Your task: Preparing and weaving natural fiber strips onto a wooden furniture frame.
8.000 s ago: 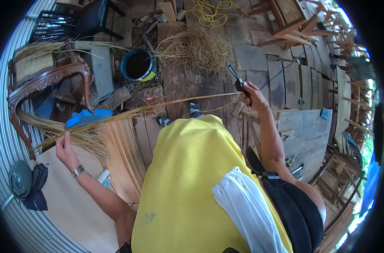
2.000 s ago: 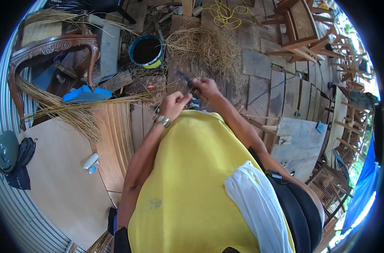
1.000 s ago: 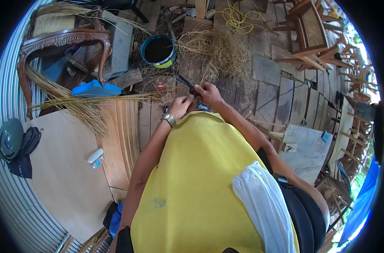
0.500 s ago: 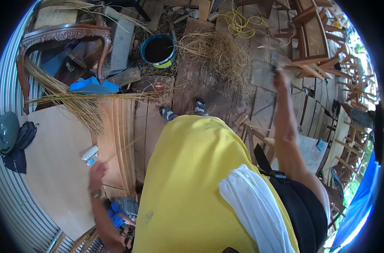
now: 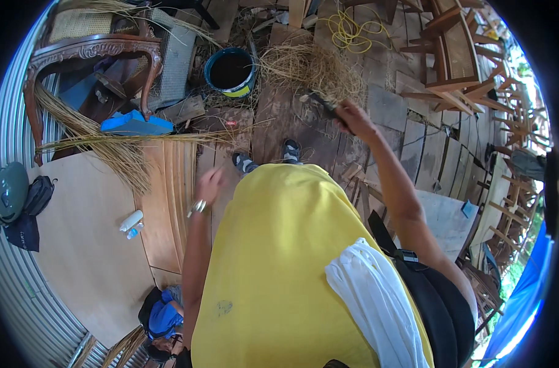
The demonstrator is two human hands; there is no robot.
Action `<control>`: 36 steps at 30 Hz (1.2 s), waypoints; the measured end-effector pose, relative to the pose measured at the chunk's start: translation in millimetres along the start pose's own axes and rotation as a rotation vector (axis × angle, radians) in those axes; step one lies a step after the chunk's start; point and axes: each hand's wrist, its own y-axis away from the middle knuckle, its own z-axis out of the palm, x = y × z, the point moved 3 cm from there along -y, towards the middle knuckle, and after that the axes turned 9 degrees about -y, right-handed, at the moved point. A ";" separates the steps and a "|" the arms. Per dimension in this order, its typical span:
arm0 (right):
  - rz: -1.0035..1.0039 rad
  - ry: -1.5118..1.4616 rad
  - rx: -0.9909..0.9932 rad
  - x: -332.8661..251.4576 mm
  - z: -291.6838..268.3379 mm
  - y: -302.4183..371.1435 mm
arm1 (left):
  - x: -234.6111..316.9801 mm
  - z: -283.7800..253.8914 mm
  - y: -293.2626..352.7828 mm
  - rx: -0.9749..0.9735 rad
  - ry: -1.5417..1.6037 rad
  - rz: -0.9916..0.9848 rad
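Observation:
My right hand (image 5: 355, 118) is closed round the dark handle of a knife-like tool (image 5: 323, 104), whose narrow end points left over the floor. Beyond it lies a heap of loose straw-coloured cane strips (image 5: 328, 73). My left hand (image 5: 212, 186), with a watch (image 5: 197, 208) at its wrist, hovers beside the right edge of the stacked plywood sheets (image 5: 83, 245). Its fingers are curled together, slightly blurred; anything between them is too fine to make out. Long cane strands (image 5: 123, 162) lie across the far end of the plywood.
A dark-filled bucket (image 5: 230, 70) stands ahead, with a carved chair frame (image 5: 95, 49) to its left. Wooden chairs (image 5: 451, 55) crowd the right; a yellow cord (image 5: 350, 30) lies coiled far off. A white bottle (image 5: 131, 221) rests on the plywood. Someone in blue (image 5: 166, 316) is at lower left.
My right hand has swung left and nearer with the tool, away from the chairs. My left hand has moved right and farther, off the plywood. The thin strand seen by it no longer shows.

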 end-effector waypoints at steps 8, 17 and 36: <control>-0.144 -0.299 -0.226 -7.8 90.3 40.7 | 210.8 45.1 -83.3 -0.325 0.158 0.152; -0.120 -0.277 0.056 12.6 108.6 43.8 | 207.7 72.7 -78.3 -0.263 0.012 0.268; 0.133 -0.296 0.400 15.6 28.0 12.9 | 206.6 -4.9 -14.4 -0.213 -0.028 0.314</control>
